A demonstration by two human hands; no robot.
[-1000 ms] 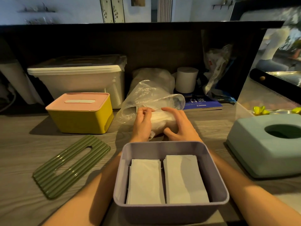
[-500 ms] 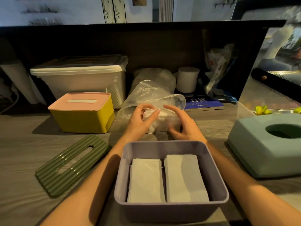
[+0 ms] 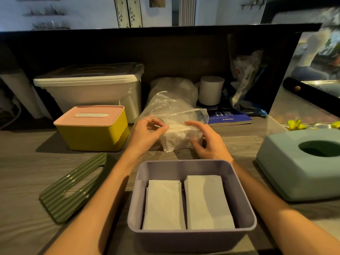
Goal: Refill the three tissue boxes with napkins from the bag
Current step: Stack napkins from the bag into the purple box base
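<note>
A purple tissue box (image 3: pixel 191 236) stands open in front of me, with two white napkin stacks (image 3: pixel 184 203) side by side inside. Its green ribbed lid (image 3: pixel 73 188) lies to the left. Behind the box lies a clear plastic bag (image 3: pixel 173 109) with a white napkin bundle (image 3: pixel 181 138) at its mouth. My left hand (image 3: pixel 145 135) pinches the bag film above the bundle's left end. My right hand (image 3: pixel 207 142) cups the bundle's right end, thumb against its front. A yellow box with a pink lid (image 3: pixel 92 131) sits at the left and a teal box (image 3: pixel 298 168) at the right.
A large white lidded bin (image 3: pixel 88 91) stands behind the yellow box. A paper roll (image 3: pixel 211 91), a blue book (image 3: pixel 230 116) and another crumpled bag (image 3: pixel 244 78) crowd the dark back wall. A metal tray edge (image 3: pixel 312 124) lies at the far right.
Both hands gripped the bundle a second ago. The left hand has since lifted off and taken the bag film, and the right hand's fingers have loosened around the bundle's end.
</note>
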